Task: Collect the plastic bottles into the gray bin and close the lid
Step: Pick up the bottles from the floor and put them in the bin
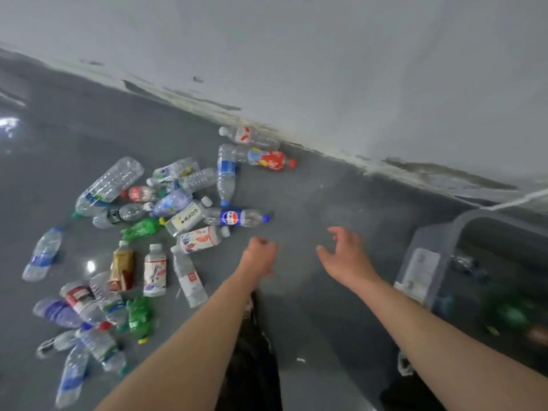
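A gray floor [311, 197] runs up to a scuffed pale wall [355, 69]. Both bare arms reach forward over it. The left hand [259, 255] is curled loosely and holds nothing; the right hand [345, 252] is spread wide, also empty. The gray bin [427, 241] stands open just right of the right arm, with a few bottles inside. The scattered plastic bottles [142, 232] lie left of and beyond the left hand, the nearest, a white-labelled bottle [200, 240], just beside it.
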The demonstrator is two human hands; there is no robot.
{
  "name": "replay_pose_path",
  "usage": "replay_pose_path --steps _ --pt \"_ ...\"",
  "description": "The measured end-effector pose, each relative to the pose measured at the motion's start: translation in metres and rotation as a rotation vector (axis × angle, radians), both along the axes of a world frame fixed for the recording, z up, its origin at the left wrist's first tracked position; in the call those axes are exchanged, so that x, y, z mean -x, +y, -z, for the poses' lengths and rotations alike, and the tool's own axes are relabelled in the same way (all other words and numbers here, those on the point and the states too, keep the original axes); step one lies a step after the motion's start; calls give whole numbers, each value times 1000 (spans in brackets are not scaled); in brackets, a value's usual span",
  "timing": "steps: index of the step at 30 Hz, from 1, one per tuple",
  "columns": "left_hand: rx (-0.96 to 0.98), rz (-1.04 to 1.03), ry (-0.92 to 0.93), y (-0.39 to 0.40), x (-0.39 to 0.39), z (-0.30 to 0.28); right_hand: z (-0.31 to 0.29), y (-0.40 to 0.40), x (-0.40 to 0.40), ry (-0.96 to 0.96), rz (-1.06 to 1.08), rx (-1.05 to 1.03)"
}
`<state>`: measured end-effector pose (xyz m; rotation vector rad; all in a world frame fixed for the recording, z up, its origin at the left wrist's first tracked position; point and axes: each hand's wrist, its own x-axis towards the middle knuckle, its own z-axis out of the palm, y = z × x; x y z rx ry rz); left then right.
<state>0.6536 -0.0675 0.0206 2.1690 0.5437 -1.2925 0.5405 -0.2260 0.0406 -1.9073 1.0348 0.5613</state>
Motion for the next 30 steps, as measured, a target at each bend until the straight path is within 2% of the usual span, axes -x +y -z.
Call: replay_pose_path --steps 4,6,9,12,15,17,19,20,22,24,26,28,30 --pt "-141 31 -41 101 -80 16 41 73 -87 -6 -231 30" --pt "-131 -78 24 148 -120 33 75 121 -134 -27 -365 56" --pt "-48 -237 149 181 -155 57 115 164 -179 -55 -534 137" --pt "-18 -382 214 198 -166 99 153 185 -214 -59 -603 238" --pt "18 -551 173 203 -164 158 198 184 -230 8 -630 279" --pt "22 -549 129 202 -160 194 222 179 -227 85 -691 307" --pt "-53 -446 60 204 -150 263 248 175 -212 175 -731 288" --pt "-99 -374 5 202 -151 272 252 179 -209 190 -729 235" --pt "-151 -152 -109 186 -147 244 260 195 -194 196 -609 59" --pt "-46 138 -156 166 -135 211 258 204 -175 219 -323 -145" --pt "38 415 -138 152 -118 188 246 204 -155 223 -100 -256" --pt "91 528 -130 136 -106 151 219 195 -128 181 24 -330" --pt "140 540 -164 125 -101 135 194 184 -108 133 84 -339"
